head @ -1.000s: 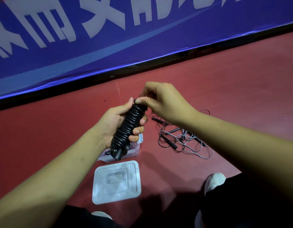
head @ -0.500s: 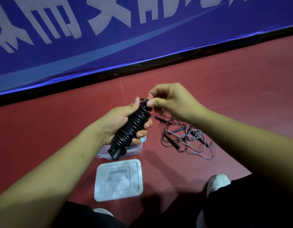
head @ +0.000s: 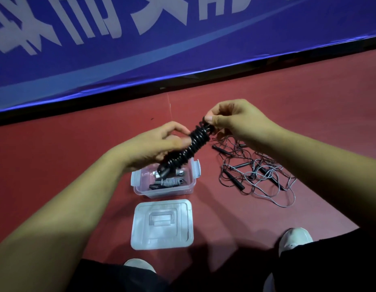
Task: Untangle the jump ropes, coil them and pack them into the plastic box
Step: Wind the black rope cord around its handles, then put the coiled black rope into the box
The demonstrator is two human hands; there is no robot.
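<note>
We saw a red floor (head: pixel 309 102) running across the scene. Behind it stood a blue banner (head: pixel 204 51) with large white characters (head: pixel 161 15), and a black strip (head: pixel 35 111) ran along the banner's base. Near the bottom edge we made out two white shoes, one at the lower right (head: pixel 294 239) and one near the middle (head: pixel 138 265), each partly under black clothing (head: pixel 330 264).
</note>
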